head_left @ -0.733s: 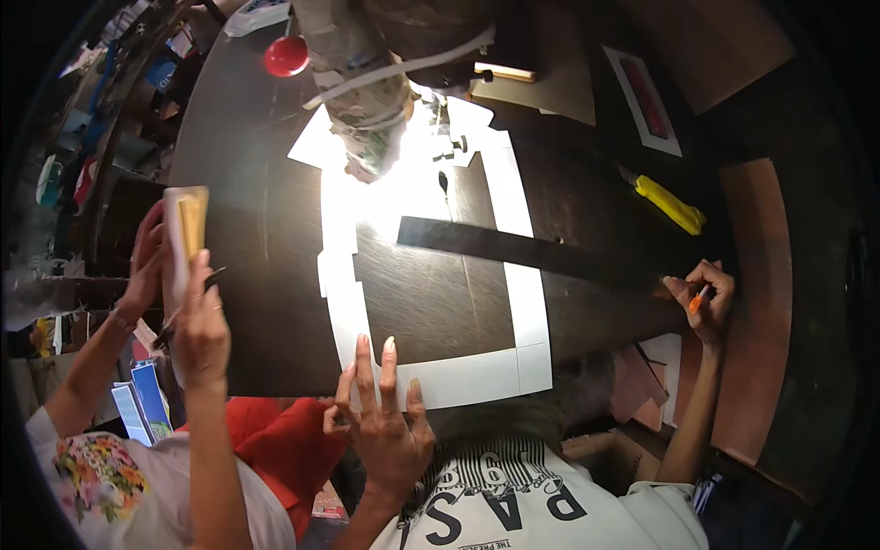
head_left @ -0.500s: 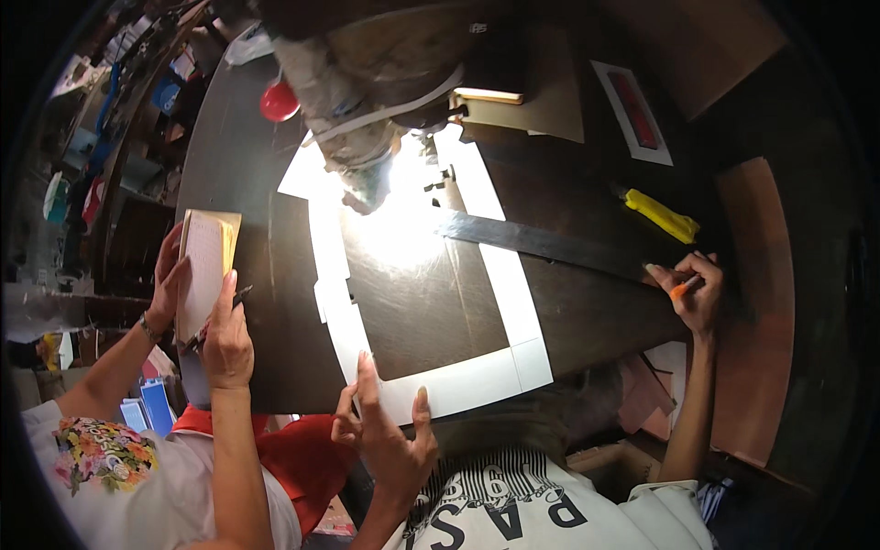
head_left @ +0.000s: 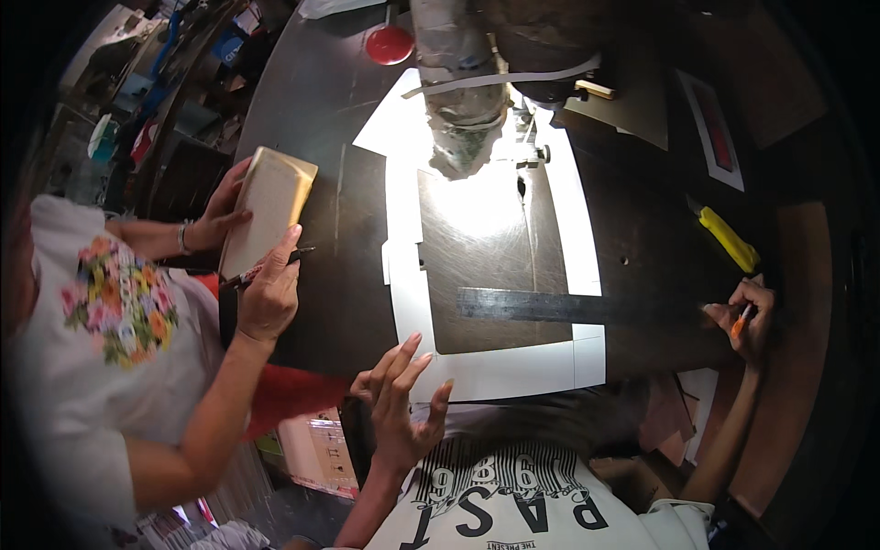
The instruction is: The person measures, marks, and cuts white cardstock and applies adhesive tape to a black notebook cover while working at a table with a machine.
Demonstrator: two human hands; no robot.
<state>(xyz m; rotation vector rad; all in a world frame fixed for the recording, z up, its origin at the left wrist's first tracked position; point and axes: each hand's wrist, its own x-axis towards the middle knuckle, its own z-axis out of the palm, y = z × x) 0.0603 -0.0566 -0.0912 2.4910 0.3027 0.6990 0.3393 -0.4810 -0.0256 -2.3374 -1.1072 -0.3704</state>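
Note:
A white paper or card frame (head_left: 500,374) with a large rectangular opening lies on the dark table. My left hand (head_left: 403,399) is open at its near left corner, fingers apart and fingertips over the white strip; whether they touch it I cannot tell. My right hand (head_left: 750,316) is closed round an orange pen (head_left: 741,321) and pinches the right end of a dark metal ruler (head_left: 532,305). The ruler stretches leftward across the frame's right strip and over the opening. Beyond my right hand lies a yellow utility knife (head_left: 729,240).
A sewing-machine-like arm (head_left: 458,110) with a bright light stands over the frame's far part. At left, another person's hands hold a yellowed notebook (head_left: 266,206) and a pen (head_left: 275,269). A red round object (head_left: 390,44) and a red-centred white card (head_left: 713,128) lie farther back.
My right hand has brought the ruler nearer to me, toward the frame's near strip, and it lies more level. My left fingers have shifted at the corner. The whole view has shifted.

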